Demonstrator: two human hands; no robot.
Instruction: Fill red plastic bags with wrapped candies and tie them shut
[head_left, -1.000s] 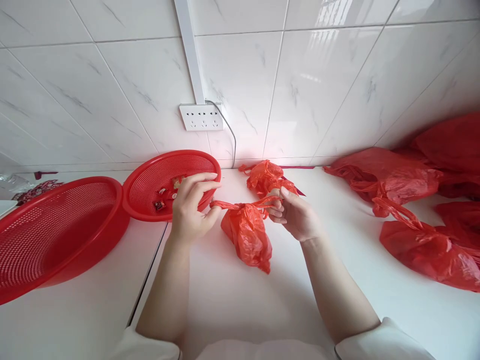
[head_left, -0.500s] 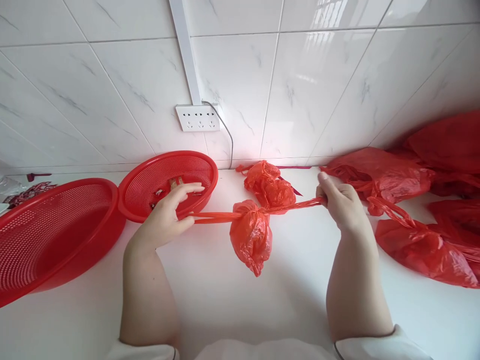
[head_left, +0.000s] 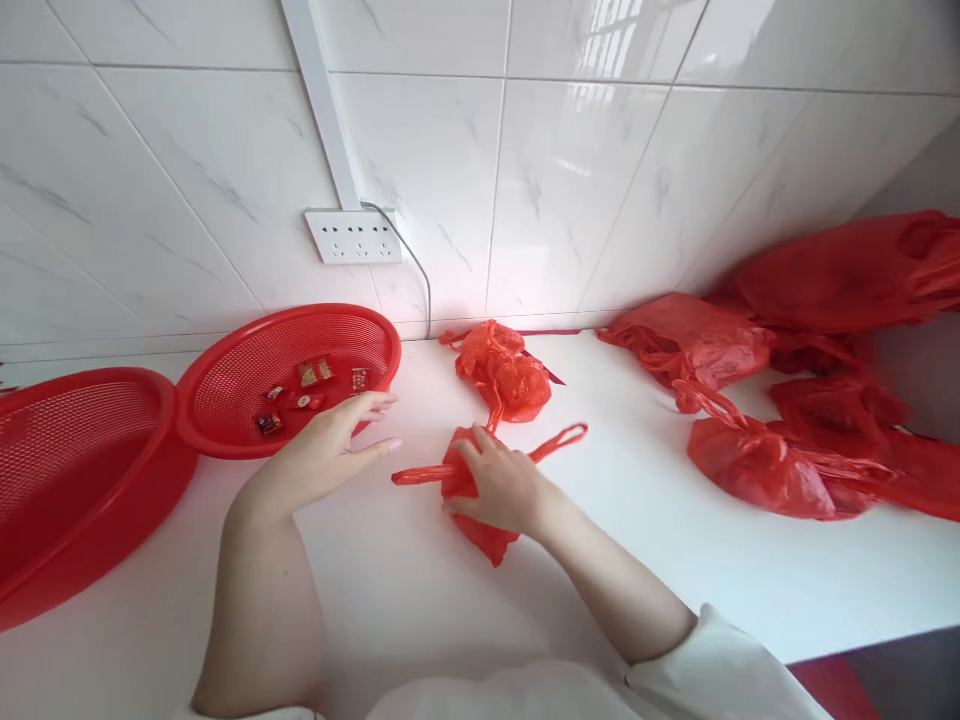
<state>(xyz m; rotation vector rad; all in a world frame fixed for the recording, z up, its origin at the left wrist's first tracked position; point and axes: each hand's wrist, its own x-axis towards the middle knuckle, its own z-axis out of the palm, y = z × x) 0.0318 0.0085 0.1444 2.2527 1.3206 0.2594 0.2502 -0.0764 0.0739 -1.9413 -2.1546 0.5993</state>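
A small knotted red plastic bag (head_left: pixel 491 546) rests on the white table in front of me, its two twisted handles sticking out to either side. My right hand (head_left: pixel 504 487) comes down over the bag from above, fingers curled round its body and covering much of it. Left of the bag, my left hand (head_left: pixel 330 450) is open with thumb and fingers apart and nothing between them. It hovers in front of the smaller red mesh basket (head_left: pixel 225 385), in which several small wrapped packets (head_left: pixel 315 371) lie.
Behind the bag lie other knotted red bags (head_left: pixel 517 385). Several larger filled red bags (head_left: pixel 757 465) crowd the right side. A bigger red basket (head_left: pixel 142 440) stands at the left. A socket strip (head_left: pixel 352 237) with a grey cable is on the tiled wall.
Both hands have released the bag's stretched handles. My right hand has moved left onto the bag's body, and the left hand stays open beside it. The view has shifted right.
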